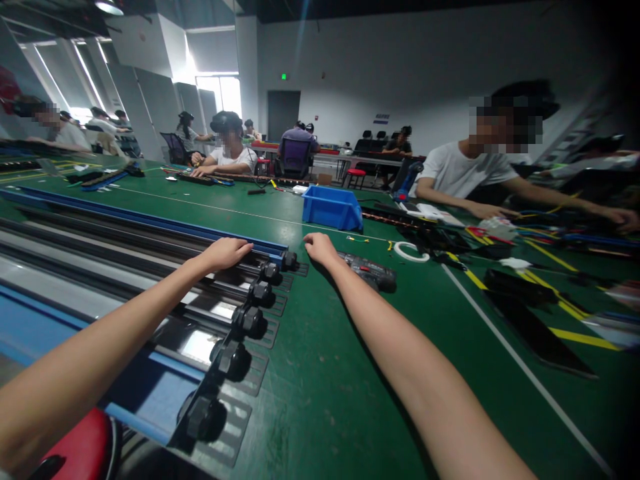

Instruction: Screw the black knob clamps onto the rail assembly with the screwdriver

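My left hand (226, 253) lies with curled fingers on the far end of a long blue and black rail (150, 223), next to a row of several black knobs (249, 320) fixed to slotted plates. My right hand (320, 247) rests on the green table (325, 373) just right of the last knob (289, 259), fingers curled down and mostly hidden behind the knuckles. Right of that hand lies a dark power tool (373, 272).
A blue bin (331, 207) stands beyond my hands, a white tape ring (411, 251) to its right. A person in a white shirt (460, 173) works at the right among cables and tools. Other people sit at the far side. A red stool (85, 447) is at the lower left.
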The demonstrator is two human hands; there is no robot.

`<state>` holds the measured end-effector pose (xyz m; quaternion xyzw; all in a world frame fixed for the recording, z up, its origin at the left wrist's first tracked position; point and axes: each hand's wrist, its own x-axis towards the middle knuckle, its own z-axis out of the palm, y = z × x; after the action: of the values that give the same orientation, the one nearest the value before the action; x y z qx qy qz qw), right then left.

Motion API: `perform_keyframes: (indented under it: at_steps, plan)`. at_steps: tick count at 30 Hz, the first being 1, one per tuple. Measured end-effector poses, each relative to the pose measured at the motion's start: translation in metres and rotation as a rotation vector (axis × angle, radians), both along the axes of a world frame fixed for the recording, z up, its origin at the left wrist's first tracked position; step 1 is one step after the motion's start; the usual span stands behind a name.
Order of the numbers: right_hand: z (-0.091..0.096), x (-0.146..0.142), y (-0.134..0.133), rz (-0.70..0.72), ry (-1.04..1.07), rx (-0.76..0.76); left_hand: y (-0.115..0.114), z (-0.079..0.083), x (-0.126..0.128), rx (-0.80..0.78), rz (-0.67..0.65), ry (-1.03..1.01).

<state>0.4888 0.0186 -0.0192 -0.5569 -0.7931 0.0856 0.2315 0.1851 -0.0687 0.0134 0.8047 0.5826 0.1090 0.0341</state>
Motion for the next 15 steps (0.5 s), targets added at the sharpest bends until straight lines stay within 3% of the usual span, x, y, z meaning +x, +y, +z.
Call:
perform_keyframes:
  at_steps: [15]
  plan:
    - [0.0020,-0.0014,-0.0018,-0.023,-0.008,0.005,-0.0009,0.0006,0.0007,0.002,-0.005,-0.008]
